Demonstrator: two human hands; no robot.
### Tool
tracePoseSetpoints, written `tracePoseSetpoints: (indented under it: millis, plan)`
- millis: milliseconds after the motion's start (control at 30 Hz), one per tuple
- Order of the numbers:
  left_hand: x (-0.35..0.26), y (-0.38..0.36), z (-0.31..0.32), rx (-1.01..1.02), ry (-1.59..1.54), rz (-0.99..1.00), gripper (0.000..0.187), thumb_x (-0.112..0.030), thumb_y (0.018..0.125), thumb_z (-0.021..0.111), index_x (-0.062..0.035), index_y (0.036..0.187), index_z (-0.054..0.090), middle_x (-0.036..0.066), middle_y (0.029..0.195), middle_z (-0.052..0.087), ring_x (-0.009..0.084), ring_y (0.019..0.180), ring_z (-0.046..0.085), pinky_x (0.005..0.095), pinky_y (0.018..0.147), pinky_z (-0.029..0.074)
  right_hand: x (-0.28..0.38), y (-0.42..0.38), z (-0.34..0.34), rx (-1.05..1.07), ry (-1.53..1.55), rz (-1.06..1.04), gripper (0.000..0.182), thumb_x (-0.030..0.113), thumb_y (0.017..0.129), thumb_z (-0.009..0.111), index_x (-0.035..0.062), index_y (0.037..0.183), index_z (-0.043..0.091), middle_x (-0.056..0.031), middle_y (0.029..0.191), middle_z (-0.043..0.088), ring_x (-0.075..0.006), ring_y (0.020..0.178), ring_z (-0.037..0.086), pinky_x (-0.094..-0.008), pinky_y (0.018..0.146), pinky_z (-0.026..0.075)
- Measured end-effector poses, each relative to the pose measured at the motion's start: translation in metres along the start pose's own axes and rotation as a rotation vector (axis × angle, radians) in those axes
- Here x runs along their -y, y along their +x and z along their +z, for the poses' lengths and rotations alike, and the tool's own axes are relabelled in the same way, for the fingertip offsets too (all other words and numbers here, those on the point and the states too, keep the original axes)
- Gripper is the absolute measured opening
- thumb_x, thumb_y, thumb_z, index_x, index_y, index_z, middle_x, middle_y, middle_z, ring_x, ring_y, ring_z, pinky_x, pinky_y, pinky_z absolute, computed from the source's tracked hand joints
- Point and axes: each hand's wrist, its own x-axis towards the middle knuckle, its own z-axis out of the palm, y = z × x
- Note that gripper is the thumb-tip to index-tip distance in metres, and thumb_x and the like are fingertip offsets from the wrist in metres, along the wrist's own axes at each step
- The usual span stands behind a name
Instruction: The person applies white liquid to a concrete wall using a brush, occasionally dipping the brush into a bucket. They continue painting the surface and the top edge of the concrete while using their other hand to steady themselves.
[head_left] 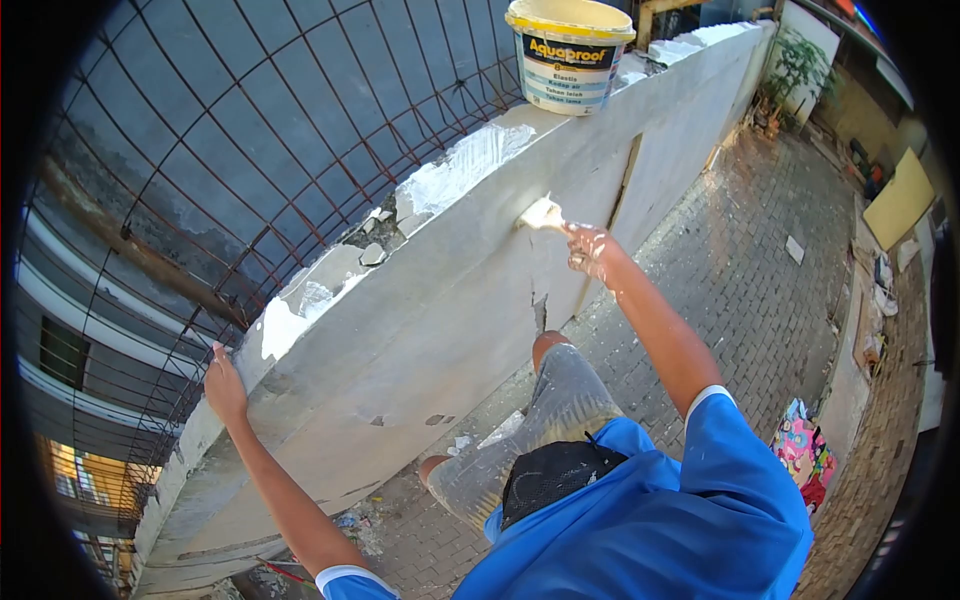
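Right hand (592,250) holds a brush (543,213), left hand (226,390) touches the wall (430,310), grip hidden. A bump could tip the bucket (566,75)

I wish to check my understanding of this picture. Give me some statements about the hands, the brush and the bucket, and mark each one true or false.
1. The right hand holds a brush. True.
2. The bucket stands on the paving. False: it stands on top of the wall.
3. The left hand is at the wall's top edge. True.
4. White coating covers the whole top of the wall. False: it is patchy, and grey parts show.
5. White marks show on the right hand. True.
6. The person's shirt is red. False: it is blue.
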Motion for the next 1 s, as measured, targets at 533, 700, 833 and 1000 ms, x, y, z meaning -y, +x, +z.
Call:
tracePoseSetpoints:
  millis: [533, 700, 833, 1000]
  plan:
    - [-0.002, -0.002, -0.003, 0.003, -0.003, -0.001, 0.072, -0.057, 0.105, 0.032, 0.0026, 0.099, 0.072, 0.027, 0.1, 0.069, 0.0476, 0.098, 0.061, 0.0529, 0.082, 0.045, 0.032, 0.007, 0.004, 0.007, 0.006, 0.034, 0.015, 0.023, 0.095, 0.072, 0.0106, 0.095, 0.063, 0.0045, 0.065, 0.043, -0.0097, 0.053, 0.036, -0.0284, 0.052, 0.035]
    - [-0.006, -0.003, -0.005, 0.047, 0.015, -0.041, 0.074, -0.058, 0.105, 0.03, 0.0023, 0.103, 0.072, 0.027, 0.103, 0.069, 0.0468, 0.101, 0.062, 0.0517, 0.085, 0.046, 0.066, -0.09, 0.022, 0.052, -0.465, -0.232, 0.017, 0.024, 0.093, 0.074, 0.0107, 0.098, 0.065, 0.0056, 0.064, 0.042, -0.0094, 0.053, 0.037, -0.0284, 0.051, 0.036]
    - [-0.002, -0.001, -0.003, 0.024, 0.027, -0.041, 0.073, -0.058, 0.105, 0.03, 0.0009, 0.106, 0.073, 0.026, 0.106, 0.069, 0.0461, 0.103, 0.062, 0.0509, 0.088, 0.046, 0.009, -0.043, -0.026, -0.007, -0.222, -0.027, 0.018, 0.024, 0.093, 0.075, 0.0107, 0.097, 0.064, 0.0055, 0.065, 0.043, -0.0097, 0.053, 0.038, -0.0291, 0.051, 0.036]
    - [-0.003, -0.001, 0.001, 0.02, 0.011, -0.021, 0.073, -0.058, 0.104, 0.03, 0.0008, 0.106, 0.073, 0.026, 0.106, 0.069, 0.0456, 0.103, 0.062, 0.0508, 0.088, 0.046, 0.02, -0.023, 0.029, -0.097, -0.119, 0.006, 0.021, 0.027, 0.092, 0.075, 0.0096, 0.094, 0.064, 0.0041, 0.067, 0.046, -0.0108, 0.055, 0.041, -0.0298, 0.052, 0.04]
